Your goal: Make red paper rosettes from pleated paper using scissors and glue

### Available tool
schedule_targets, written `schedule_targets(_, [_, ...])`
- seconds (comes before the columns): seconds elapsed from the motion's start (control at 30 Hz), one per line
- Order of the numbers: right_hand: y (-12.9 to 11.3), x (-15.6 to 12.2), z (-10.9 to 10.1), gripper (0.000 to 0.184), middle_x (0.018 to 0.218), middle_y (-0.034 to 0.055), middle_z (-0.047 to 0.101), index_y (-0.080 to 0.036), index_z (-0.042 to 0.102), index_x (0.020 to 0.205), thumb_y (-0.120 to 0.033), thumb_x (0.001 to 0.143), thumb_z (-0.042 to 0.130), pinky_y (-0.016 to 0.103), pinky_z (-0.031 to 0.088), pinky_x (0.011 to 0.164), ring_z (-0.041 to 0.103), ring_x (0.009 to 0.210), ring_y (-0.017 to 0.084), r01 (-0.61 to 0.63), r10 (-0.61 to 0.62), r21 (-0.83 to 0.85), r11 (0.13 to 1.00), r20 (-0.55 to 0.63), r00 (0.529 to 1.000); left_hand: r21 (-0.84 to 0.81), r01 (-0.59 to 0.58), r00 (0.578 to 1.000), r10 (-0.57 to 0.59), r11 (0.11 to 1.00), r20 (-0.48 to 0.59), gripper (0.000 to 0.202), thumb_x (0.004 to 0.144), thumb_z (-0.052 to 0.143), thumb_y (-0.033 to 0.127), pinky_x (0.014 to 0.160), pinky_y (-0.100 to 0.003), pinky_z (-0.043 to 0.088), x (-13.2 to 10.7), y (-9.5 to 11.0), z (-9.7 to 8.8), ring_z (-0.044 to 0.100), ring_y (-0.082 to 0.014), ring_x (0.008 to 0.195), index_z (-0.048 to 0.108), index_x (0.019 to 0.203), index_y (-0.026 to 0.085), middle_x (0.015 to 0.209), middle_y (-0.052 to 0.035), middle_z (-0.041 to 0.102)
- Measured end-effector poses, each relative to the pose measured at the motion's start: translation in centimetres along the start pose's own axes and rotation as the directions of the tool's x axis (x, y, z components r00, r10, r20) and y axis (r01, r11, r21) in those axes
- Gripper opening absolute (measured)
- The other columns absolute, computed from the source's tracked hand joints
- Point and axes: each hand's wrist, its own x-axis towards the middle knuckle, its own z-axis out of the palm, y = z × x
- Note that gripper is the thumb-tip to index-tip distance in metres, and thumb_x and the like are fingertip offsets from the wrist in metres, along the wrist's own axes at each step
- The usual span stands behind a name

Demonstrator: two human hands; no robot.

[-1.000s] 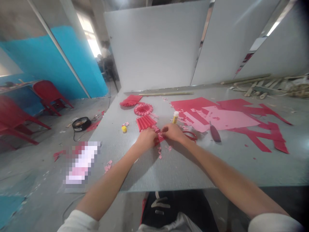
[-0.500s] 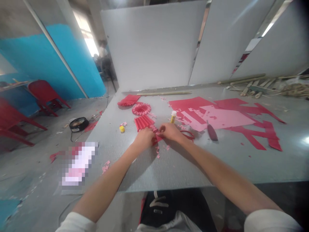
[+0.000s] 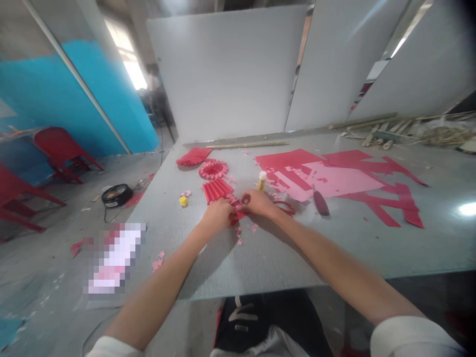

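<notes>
Pleated red paper (image 3: 217,189) lies on the table with its near end under my left hand (image 3: 220,213), whose fingers are closed on it. My right hand (image 3: 256,202) meets the left one, thumb and fingertips pinched at the paper's right end, where small pink bits show. A round pleated paper rosette (image 3: 213,170) lies just beyond. Behind my right hand stands a glue stick (image 3: 262,180) without its cap, and the yellow cap (image 3: 183,201) sits to the left. Red-handled scissors (image 3: 285,207) are partly hidden by my right wrist.
Red paper sheets (image 3: 286,159) and a pink sheet (image 3: 345,179) spread over the table's right side, with a dark-red-handled tool (image 3: 320,202) in front. Folded red paper (image 3: 193,156) lies at the back left. Bamboo sticks (image 3: 375,134) are piled at the far right.
The view has shifted slightly, so everything on the table appears a little further left. Both hands stay together at the pleated paper with almost the same grip.
</notes>
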Motion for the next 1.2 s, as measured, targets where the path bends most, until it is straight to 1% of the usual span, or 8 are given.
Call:
schedule_targets(0.23, [0.1, 0.1, 0.1, 0.038, 0.079, -0.0003, 0.070, -0.018, 0.065, 0.098, -0.031, 0.070, 0.087, 0.023, 0.040, 0.062, 0.064, 0.071, 0.015, -0.025, 0.026, 0.050, 0.998, -0.004, 1.000, 0.003, -0.006, 1.000, 0.006, 1.000, 0.009, 0.024, 0.090, 0.058, 0.022, 0.072, -0.033, 0.043, 0.1, -0.1, 0.0, 0.062, -0.0239, 0.084, 0.081, 0.086, 0.020, 0.083, -0.0102, 0.070])
schedule_targets(0.33, [0.4, 0.2, 0.3, 0.035, 0.073, -0.0019, 0.069, -0.018, 0.063, 0.103, -0.026, 0.075, 0.083, 0.023, 0.041, 0.060, 0.063, 0.066, 0.013, -0.021, 0.020, 0.096, 0.995, 0.008, 1.000, -0.002, -0.006, 1.000, 0.006, 1.000, 0.017, 0.023, 0.089, 0.059, 0.023, 0.072, -0.032, 0.044, 0.1, 0.0, -0.2, 0.062, -0.0236, 0.084, 0.081, 0.084, 0.020, 0.082, -0.0105, 0.070])
schedule_targets(0.53, [0.6, 0.3, 0.6, 0.030, 0.072, -0.0022, 0.068, -0.018, 0.064, 0.098, -0.020, 0.074, 0.082, 0.023, 0.040, 0.063, 0.063, 0.069, 0.014, -0.007, 0.010, 0.082, 0.997, -0.030, 0.999, -0.003, -0.003, 1.000, 0.003, 1.000, 0.017, 0.022, 0.088, 0.060, 0.023, 0.073, -0.031, 0.044, 0.1, -0.1, 0.0, 0.063, -0.0230, 0.084, 0.081, 0.083, 0.020, 0.082, -0.0098, 0.070])
schedule_targets(0.77, [0.6, 0.1, 0.5, 0.029, 0.073, -0.0017, 0.068, -0.018, 0.065, 0.097, -0.021, 0.075, 0.082, 0.023, 0.040, 0.063, 0.063, 0.069, 0.014, 0.026, -0.024, 0.062, 0.998, -0.040, 0.999, -0.007, 0.010, 1.000, -0.010, 1.000, 0.003, 0.021, 0.088, 0.059, 0.021, 0.072, -0.032, 0.045, 0.0, 0.0, 0.0, 0.063, -0.0231, 0.084, 0.080, 0.081, 0.020, 0.083, -0.0096, 0.070])
schedule_targets(0.9, [0.6, 0.0, 0.5, 0.028, 0.072, -0.0015, 0.068, -0.018, 0.065, 0.097, -0.023, 0.075, 0.082, 0.023, 0.039, 0.062, 0.063, 0.068, 0.014, 0.043, -0.042, 0.047, 0.998, -0.040, 0.998, -0.043, 0.016, 1.000, -0.016, 0.999, 0.001, 0.020, 0.088, 0.059, 0.021, 0.076, -0.032, 0.046, 0.0, 0.1, -0.1, 0.064, -0.0234, 0.088, 0.077, 0.081, 0.019, 0.085, -0.0092, 0.069])
schedule_targets(0.97, [0.6, -0.2, 0.5, 0.026, 0.073, -0.0008, 0.069, -0.017, 0.065, 0.099, -0.024, 0.078, 0.080, 0.023, 0.039, 0.063, 0.063, 0.068, 0.014, 0.052, -0.051, 0.043, 0.998, -0.045, 0.998, -0.063, 0.043, 0.998, -0.045, 0.997, -0.033, 0.019, 0.089, 0.057, 0.021, 0.077, -0.032, 0.047, 0.0, -0.1, -0.1, 0.064, -0.0237, 0.090, 0.075, 0.083, 0.018, 0.087, -0.0097, 0.069])
schedule_targets(1.1, [0.6, -0.7, 0.3, 0.018, 0.080, 0.0023, 0.071, -0.018, 0.067, 0.102, -0.024, 0.085, 0.071, 0.023, 0.042, 0.066, 0.065, 0.073, 0.015, 0.063, -0.060, 0.049, 0.997, -0.061, 0.996, -0.062, 0.186, 0.974, -0.193, 0.981, -0.116, 0.015, 0.086, 0.057, 0.017, 0.080, -0.035, 0.048, 0.1, -0.7, 0.3, 0.064, -0.0257, 0.094, 0.070, 0.093, 0.015, 0.097, -0.0129, 0.067])
schedule_targets(1.2, [0.4, -1.0, -0.1, 0.017, 0.086, 0.0048, 0.073, -0.018, 0.068, 0.102, -0.022, 0.086, 0.069, 0.023, 0.044, 0.067, 0.066, 0.077, 0.015, 0.037, -0.033, 0.060, 0.998, -0.068, 0.997, -0.107, 0.264, 0.957, -0.274, 0.959, -0.095, 0.015, 0.082, 0.059, 0.013, 0.078, -0.035, 0.047, 0.2, -1.4, 0.7, 0.064, -0.0260, 0.093, 0.068, 0.093, 0.015, 0.095, -0.0130, 0.068])
